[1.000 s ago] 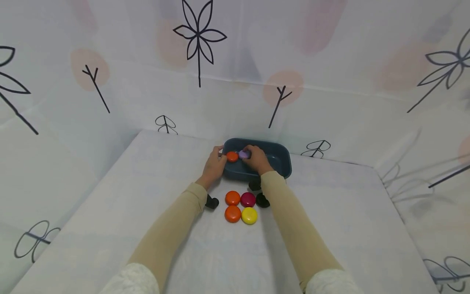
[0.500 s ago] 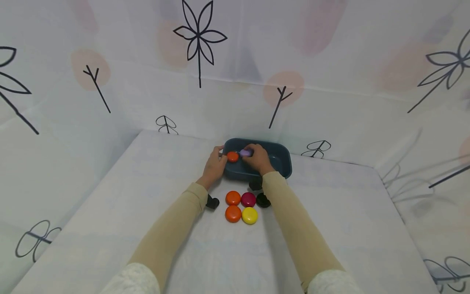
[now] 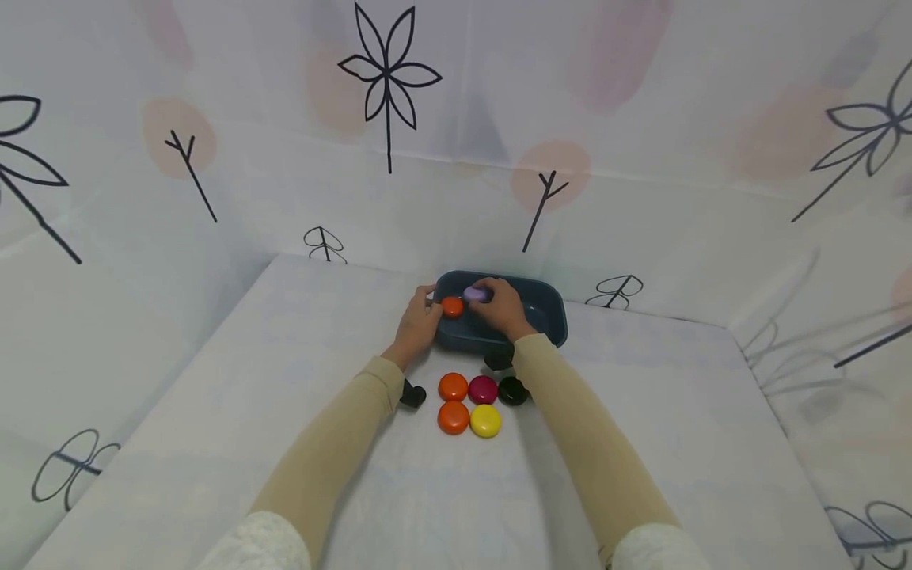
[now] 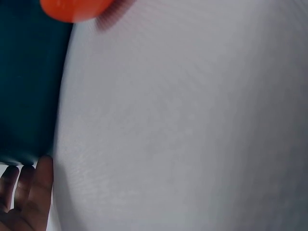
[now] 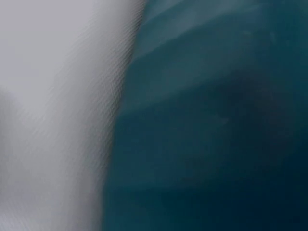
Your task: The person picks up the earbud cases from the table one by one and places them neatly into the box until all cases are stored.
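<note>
A dark teal rectangular tray point(image 3: 545, 328) stands near the back of the table. My right hand point(image 3: 504, 307) is over its inside, pinching a lavender round disc point(image 3: 476, 294) between thumb and fingers, and the disc looks tilted. My left hand point(image 3: 416, 324) holds the tray's left end; in the left wrist view its fingertips point(image 4: 44, 166) touch the tray's outer wall. Inside the tray, near the left thumb, lies an orange disc point(image 3: 452, 307). The right wrist view shows only blurred tray wall point(image 5: 192, 144) and white cloth, without the right hand.
In front of the tray lie two orange discs point(image 3: 453, 387), a crimson disc point(image 3: 483, 389), a yellow disc point(image 3: 486, 421) and a very dark disc point(image 3: 513, 391), close together. Black pieces show beside both wrists. A patterned white cloth wall point(image 3: 456, 214) rises behind the tray.
The lavender disc has tilted and shifted slightly in the right hand's fingers, over the tray. My left hand stays at the tray's left end. The discs on the table have not moved.
</note>
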The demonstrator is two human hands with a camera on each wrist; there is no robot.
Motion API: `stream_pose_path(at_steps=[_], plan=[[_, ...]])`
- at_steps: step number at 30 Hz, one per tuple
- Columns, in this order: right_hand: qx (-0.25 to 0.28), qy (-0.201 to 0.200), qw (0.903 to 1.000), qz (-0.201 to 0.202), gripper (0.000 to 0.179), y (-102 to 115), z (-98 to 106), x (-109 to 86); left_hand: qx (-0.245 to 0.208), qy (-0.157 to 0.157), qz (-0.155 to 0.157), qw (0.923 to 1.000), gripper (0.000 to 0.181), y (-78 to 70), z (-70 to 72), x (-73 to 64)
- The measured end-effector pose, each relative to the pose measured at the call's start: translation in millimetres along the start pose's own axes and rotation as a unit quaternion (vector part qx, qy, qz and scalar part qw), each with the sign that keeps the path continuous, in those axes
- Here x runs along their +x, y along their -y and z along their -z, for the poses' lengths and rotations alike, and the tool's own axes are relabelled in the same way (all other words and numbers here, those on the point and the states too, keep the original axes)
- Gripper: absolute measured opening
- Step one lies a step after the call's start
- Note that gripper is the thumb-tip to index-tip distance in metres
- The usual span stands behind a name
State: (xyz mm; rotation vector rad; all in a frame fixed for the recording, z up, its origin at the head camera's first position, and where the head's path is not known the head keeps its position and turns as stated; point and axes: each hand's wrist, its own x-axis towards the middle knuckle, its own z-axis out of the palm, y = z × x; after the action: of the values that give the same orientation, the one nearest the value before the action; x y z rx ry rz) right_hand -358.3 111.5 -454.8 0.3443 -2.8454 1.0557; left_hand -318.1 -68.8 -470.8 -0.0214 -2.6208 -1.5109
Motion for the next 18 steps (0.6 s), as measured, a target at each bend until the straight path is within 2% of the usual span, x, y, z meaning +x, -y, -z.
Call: stream_pose_path(at_steps=[11, 18], plan=[[0.030, -0.009, 0.9992, 0.025, 0.038, 6.3, 6.8, -1.1, 0.001, 0.003, 0.006, 1.0000, 0.047, -2.4, -2.1, -2.5], [0.047, -0.012, 0.9976, 0.049, 0.036, 16.7, 12.2, -2.0, 0.006, -0.012, -0.002, 0.9999, 0.047, -1.7, -1.4, -1.1]])
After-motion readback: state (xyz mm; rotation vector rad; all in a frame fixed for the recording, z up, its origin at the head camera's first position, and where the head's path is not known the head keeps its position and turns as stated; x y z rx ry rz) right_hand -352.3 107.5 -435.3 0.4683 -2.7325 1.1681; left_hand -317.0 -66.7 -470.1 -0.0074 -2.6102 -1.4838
